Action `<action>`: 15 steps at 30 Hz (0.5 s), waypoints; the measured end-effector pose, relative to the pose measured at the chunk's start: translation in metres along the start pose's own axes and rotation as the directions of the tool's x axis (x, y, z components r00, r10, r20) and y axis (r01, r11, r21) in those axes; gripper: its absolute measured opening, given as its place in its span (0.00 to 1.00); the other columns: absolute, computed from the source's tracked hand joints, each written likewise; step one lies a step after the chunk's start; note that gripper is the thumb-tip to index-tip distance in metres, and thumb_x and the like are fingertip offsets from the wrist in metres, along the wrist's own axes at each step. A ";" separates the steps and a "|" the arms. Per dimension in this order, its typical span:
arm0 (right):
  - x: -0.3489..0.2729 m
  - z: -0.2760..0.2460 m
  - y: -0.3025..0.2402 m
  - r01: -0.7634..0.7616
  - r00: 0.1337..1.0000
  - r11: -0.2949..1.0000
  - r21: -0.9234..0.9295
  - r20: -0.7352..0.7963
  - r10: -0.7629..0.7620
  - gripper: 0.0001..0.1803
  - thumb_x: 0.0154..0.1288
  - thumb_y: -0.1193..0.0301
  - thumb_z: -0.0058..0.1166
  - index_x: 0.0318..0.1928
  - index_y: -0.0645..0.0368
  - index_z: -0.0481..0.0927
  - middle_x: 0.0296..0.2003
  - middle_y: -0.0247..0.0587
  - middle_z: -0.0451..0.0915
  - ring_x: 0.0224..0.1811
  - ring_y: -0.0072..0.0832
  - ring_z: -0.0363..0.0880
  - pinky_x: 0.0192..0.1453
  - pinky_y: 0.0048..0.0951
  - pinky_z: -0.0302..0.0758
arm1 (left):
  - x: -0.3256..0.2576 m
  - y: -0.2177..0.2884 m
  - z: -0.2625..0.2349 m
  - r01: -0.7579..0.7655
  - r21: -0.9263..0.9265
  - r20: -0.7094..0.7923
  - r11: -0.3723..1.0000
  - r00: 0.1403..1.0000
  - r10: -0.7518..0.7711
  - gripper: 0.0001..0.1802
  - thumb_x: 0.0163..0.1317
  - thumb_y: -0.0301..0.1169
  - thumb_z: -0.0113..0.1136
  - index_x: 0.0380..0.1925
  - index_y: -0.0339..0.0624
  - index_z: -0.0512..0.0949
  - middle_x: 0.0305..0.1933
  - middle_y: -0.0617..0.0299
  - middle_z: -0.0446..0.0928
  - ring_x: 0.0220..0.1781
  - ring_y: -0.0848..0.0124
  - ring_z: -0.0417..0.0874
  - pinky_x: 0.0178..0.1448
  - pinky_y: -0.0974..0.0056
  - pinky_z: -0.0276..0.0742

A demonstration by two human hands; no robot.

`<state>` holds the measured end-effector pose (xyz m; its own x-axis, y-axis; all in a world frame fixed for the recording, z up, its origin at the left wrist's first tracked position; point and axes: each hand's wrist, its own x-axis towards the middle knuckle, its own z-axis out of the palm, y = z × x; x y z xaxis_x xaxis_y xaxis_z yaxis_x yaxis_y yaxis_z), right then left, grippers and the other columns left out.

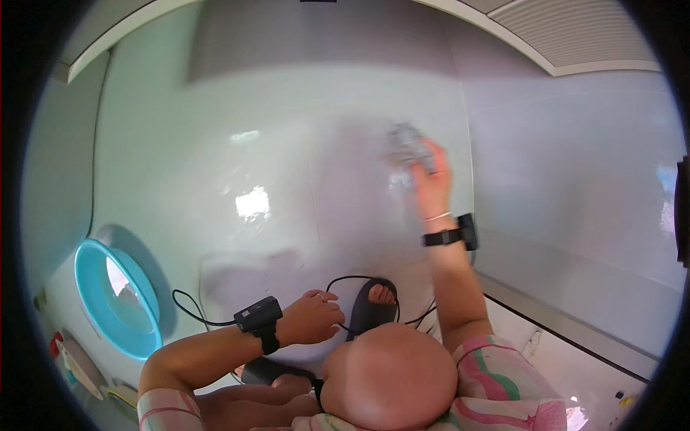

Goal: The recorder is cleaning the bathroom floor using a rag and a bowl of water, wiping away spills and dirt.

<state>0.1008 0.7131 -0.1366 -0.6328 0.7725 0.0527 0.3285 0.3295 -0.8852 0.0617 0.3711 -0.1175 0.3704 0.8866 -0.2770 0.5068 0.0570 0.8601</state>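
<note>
Head view: taking the light blue basin (97,280) as the landmark, the grey crumpled wad (407,142), perhaps a cloth, lies well to its right and farther out, against the glossy pale tiling (165,144). Blur over the wad suggests a wiping stroke. To do it well, I would press the wad flat under the whole palm rather than bunch it at the fingertips, use even, overlapping passes, and mind the loose black cable (215,324) just right of the basin.

As for pose, the right hand (433,172) is closed around the wad's near side, its fingers too smeared to count, at the end of an arm stretched well right of the basin. The left hand (309,318) rests to the basin's right, much nearer than the wad, above the body side of the dark slipper (370,314); its elbow is bent and its forearm runs across the body. Its fingers are loosely curled and slightly parted, with nothing visible in them; the palm is hidden.
</note>
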 end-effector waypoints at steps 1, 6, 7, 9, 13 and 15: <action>0.022 -0.031 0.030 -0.090 0.988 0.991 0.104 -0.113 0.102 0.25 0.64 0.80 0.54 0.63 0.58 0.75 0.53 0.37 0.79 0.54 0.24 0.77 0.58 0.29 0.75 | 0.004 0.002 -0.004 -0.004 0.007 0.001 1.000 1.000 0.004 0.16 0.65 0.39 0.61 0.49 0.44 0.82 0.53 0.55 0.81 0.67 0.55 0.74 0.72 0.47 0.64; 0.127 -0.175 0.154 -0.349 0.910 0.927 -0.137 -0.287 0.300 0.30 0.65 0.71 0.59 0.68 0.54 0.71 0.64 0.48 0.71 0.64 0.37 0.72 0.66 0.37 0.71 | 0.070 0.021 -0.029 -0.133 -0.163 0.020 0.978 0.990 0.138 0.30 0.66 0.43 0.63 0.65 0.44 0.70 0.57 0.50 0.77 0.66 0.54 0.75 0.70 0.42 0.64; 0.129 -0.146 0.157 -0.359 0.909 0.927 -0.110 -0.267 0.320 0.30 0.65 0.71 0.59 0.68 0.54 0.71 0.64 0.48 0.71 0.64 0.37 0.72 0.66 0.37 0.71 | 0.070 0.021 -0.031 -0.097 -0.165 0.031 0.982 0.994 0.103 0.30 0.66 0.43 0.63 0.65 0.44 0.70 0.57 0.50 0.77 0.66 0.54 0.75 0.70 0.42 0.64; 0.129 -0.065 0.130 -0.521 0.853 0.501 -0.691 -0.398 0.337 0.36 0.63 0.60 0.61 0.71 0.46 0.67 0.70 0.52 0.63 0.67 0.50 0.67 0.68 0.46 0.70 | 0.063 0.021 -0.036 -0.045 -0.142 -0.046 0.989 0.998 0.039 0.31 0.67 0.44 0.62 0.66 0.44 0.68 0.57 0.47 0.77 0.65 0.52 0.75 0.70 0.45 0.65; 0.097 0.065 0.075 -0.203 0.976 0.628 -0.751 -0.104 0.191 0.34 0.61 0.57 0.62 0.69 0.33 0.69 0.71 0.39 0.61 0.69 0.51 0.62 0.65 0.57 0.71 | 0.040 0.010 -0.035 -0.047 -0.281 -0.134 0.959 0.991 0.009 0.27 0.68 0.43 0.60 0.62 0.43 0.72 0.57 0.47 0.78 0.64 0.51 0.75 0.68 0.49 0.69; 0.076 0.121 0.040 0.026 0.998 0.708 -0.705 0.055 0.018 0.32 0.57 0.62 0.64 0.64 0.30 0.74 0.67 0.32 0.67 0.65 0.46 0.65 0.57 0.60 0.74 | 0.041 0.010 -0.037 0.040 -0.273 0.090 0.961 0.996 -0.015 0.23 0.68 0.42 0.60 0.57 0.41 0.76 0.56 0.49 0.79 0.62 0.51 0.77 0.66 0.52 0.72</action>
<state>-0.0190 0.7194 -0.2244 -0.6645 0.7472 0.0112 0.7107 0.6365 -0.2997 0.0529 0.4246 -0.1042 0.4313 0.8406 -0.3276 0.2889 0.2153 0.9328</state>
